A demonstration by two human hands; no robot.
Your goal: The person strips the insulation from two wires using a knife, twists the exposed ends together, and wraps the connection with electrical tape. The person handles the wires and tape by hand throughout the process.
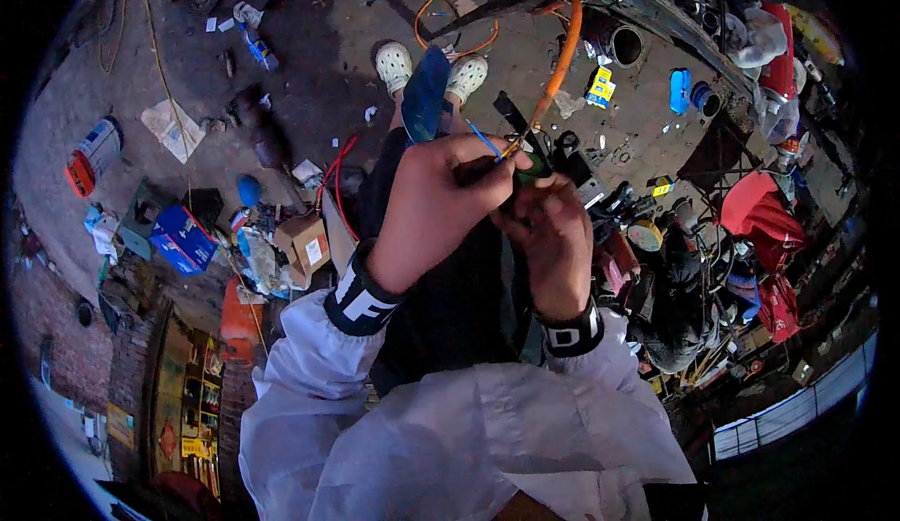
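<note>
Close together in front of my body, both hands are closed. My left hand [436, 198] pinches thin wires at the end of a thick orange cable [562, 57]; one blue wire [485, 140] sticks out past the fingertips. My right hand [555, 245] has its fingers curled against a small green object [536, 167], whose kind I cannot make out. Just beyond the hands there is a narrow black piece [509, 111]. A dark blue flat piece [427, 95] shows above my left hand; whether the hand touches it is unclear.
An orange cable loop [419, 17] lies on the floor past my shoes. Right, a cluttered heap holds a red cloth [764, 216] and tools. Left are a cardboard box [303, 245], a blue box [183, 240] and a red wire [339, 179]. A metal pipe [626, 45] lies at far right.
</note>
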